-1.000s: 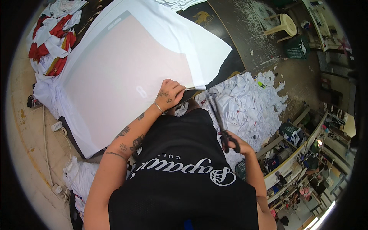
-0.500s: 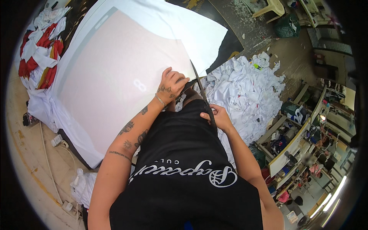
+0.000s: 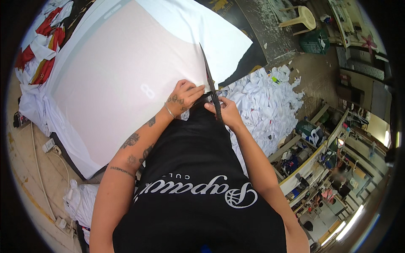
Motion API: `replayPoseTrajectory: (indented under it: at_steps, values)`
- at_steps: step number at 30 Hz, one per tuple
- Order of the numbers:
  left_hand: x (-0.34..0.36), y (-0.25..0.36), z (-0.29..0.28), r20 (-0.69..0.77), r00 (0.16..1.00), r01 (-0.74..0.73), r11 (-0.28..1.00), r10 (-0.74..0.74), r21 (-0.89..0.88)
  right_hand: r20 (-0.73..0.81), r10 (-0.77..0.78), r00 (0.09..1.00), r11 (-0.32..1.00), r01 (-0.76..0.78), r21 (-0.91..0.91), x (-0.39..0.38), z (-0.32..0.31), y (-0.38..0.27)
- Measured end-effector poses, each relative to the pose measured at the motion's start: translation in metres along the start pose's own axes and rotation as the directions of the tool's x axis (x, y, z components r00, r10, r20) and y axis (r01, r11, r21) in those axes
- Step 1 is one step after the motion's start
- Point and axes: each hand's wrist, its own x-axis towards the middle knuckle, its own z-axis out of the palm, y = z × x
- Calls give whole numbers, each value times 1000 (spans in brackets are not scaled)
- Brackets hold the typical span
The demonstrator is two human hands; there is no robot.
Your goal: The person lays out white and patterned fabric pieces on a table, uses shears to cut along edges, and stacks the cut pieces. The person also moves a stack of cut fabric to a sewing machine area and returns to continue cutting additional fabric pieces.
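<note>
A wide sheet of white and pale pink fabric lies spread over a cutting table. My left hand presses down on the fabric's near edge, fingers curled on the cloth. My right hand grips the handles of long dark scissors. Their blades point away from me and lie along the fabric's right side. Whether the blades are parted is unclear. A black shirt covers my torso below both hands.
A heap of white fabric scraps lies on the floor to the right. Red and white cloth pieces are piled at the far left. A plastic stool and green basket stand beyond. Shelves with clutter line the right.
My right hand has brought the scissors up from my right side to the fabric's edge beside my left hand. The blades now point along the cloth. My left hand stayed on the fabric.
</note>
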Motion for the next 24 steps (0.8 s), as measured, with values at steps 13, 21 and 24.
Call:
replayPoseTrajectory:
  at_steps: [13, 21, 24]
  values:
    - [51, 15, -18, 244, 960, 156, 986, -139, -54, 267, 208, 941, 949, -128, -288, 38, -99, -73]
    - [60, -49, -37, 83, 996, 39, 965, -18, -260, 527, 14, 849, 715, 361, -599, 142, -159, -136]
    - [17, -108, -101, -132, 903, 428, 880, -409, 207, 472, 65, 879, 743, 273, -611, 150, -136, -136]
